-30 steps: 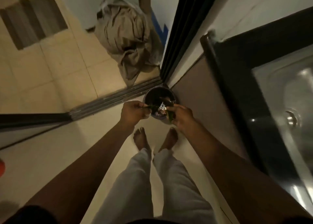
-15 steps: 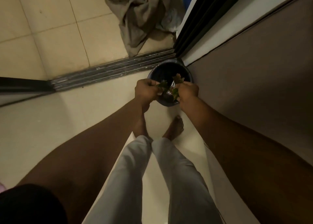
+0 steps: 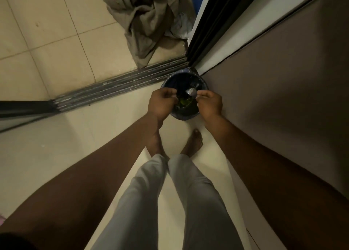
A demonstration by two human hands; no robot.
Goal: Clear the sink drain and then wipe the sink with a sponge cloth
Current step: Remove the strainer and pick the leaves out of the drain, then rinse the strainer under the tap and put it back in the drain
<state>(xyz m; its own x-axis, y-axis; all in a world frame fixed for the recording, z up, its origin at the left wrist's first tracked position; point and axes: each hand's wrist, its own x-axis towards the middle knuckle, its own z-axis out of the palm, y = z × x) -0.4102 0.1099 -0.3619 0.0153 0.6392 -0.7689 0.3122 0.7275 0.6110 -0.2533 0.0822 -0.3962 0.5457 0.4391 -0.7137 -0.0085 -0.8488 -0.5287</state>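
Drain strainer (image 3: 190,92) being pinched between my left hand (image 3: 162,102) and right hand (image 3: 210,103), hovering over dark bin (image 3: 184,115), standing on cream tiled floor (image 3: 56,136) beside door track (image 3: 120,87)

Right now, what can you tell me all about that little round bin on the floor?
The small round bin is dark blue and looks like plastic, with a shiny black liner inside. It stands upright on the pale floor, in the corner by the sliding-door track and the brown cabinet. Green scraps and something silvery lie inside. Both hands hover above its open top; whether they touch the rim is unclear.
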